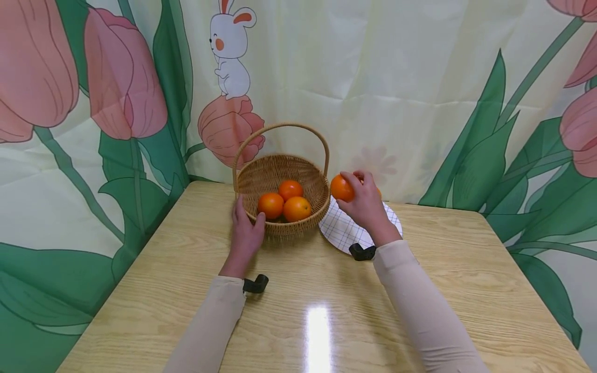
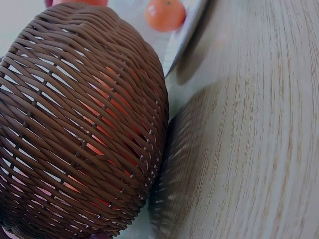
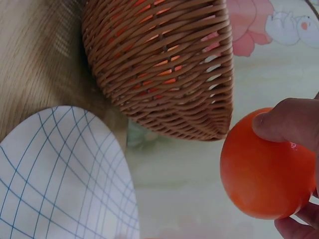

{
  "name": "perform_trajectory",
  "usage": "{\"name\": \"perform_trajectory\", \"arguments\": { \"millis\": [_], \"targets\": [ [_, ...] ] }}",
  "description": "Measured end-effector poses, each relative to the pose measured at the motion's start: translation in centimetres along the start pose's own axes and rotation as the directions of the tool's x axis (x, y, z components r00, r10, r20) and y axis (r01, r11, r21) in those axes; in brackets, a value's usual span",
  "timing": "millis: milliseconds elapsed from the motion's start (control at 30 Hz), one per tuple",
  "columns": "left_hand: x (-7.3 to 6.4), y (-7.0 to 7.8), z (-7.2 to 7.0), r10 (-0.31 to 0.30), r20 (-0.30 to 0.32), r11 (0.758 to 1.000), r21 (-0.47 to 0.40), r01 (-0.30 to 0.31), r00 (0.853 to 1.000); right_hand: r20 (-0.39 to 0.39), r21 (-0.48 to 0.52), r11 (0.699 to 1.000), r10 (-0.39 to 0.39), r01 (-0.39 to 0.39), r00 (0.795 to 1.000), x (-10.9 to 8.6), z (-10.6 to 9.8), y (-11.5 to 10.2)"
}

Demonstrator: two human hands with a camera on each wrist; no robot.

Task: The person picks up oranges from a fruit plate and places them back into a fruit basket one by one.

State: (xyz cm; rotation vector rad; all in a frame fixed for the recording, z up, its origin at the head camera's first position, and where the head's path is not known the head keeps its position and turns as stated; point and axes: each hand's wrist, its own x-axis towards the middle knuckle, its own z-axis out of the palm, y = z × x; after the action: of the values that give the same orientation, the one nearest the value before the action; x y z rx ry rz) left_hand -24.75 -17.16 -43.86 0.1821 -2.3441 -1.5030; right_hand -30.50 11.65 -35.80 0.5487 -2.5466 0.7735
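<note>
A wicker basket with a tall handle holds several oranges. My left hand holds the basket's left front side, thumb at the rim. The left wrist view is mostly filled by the woven basket wall, with orange showing through the gaps. Up beside the basket's right rim, my right hand grips an orange between thumb and fingers. Below that hand is a white plate with blue grid lines. Another orange sits on the plate, mostly hidden behind the right hand in the head view.
The basket and plate stand near the back of a light wooden table. Behind them hangs a curtain printed with tulips and a rabbit, close to the table's back edge.
</note>
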Motion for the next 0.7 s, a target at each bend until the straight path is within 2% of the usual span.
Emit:
{"name": "perform_trajectory", "arguments": {
  "millis": [300,700],
  "targets": [
    [0.0,0.0,0.1,-0.015,-0.003,1.0,0.0,0.015,1.0,-0.034,0.029,0.997,-0.067,0.068,0.997,-0.1,-0.1,-1.4],
    [0.0,0.2,-0.1,-0.014,0.003,1.0,-0.002,0.014,1.0,-0.005,0.062,0.989,-0.132,0.132,0.991,-0.1,0.4,-3.2]
  ]
}}
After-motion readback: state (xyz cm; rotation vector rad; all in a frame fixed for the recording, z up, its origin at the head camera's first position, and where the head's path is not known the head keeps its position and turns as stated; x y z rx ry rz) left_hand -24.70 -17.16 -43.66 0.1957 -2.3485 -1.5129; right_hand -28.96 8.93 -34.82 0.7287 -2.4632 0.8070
